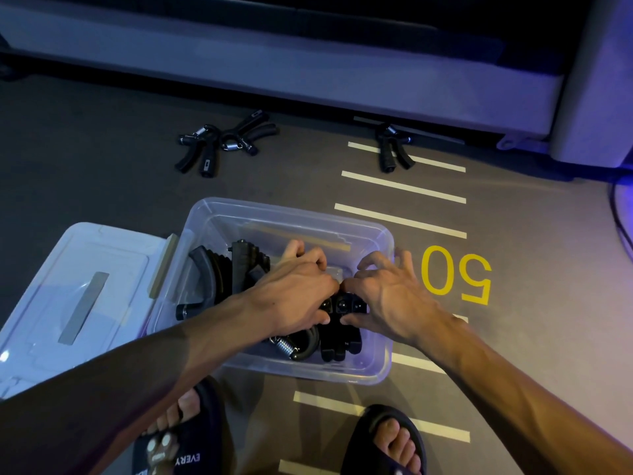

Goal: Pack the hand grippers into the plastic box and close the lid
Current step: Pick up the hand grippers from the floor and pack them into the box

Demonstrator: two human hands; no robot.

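A clear plastic box [383,241] stands on the floor in front of me, holding several black hand grippers [219,275]. Both my hands are inside it. My left hand [294,289] and my right hand [387,296] press together on a black cluster of grippers [342,323] near the box's front wall. The box's clear lid [78,289] lies flat on the floor to the left, touching the box. Two black hand grippers [219,142] lie tangled on the floor beyond the box at the left, and one more hand gripper [392,147] lies further right.
The grey floor carries white stripes [404,186] and a yellow "50" [455,275] right of the box. A long grey machine base [274,63] runs across the back. My sandalled feet [387,440] stand just in front of the box.
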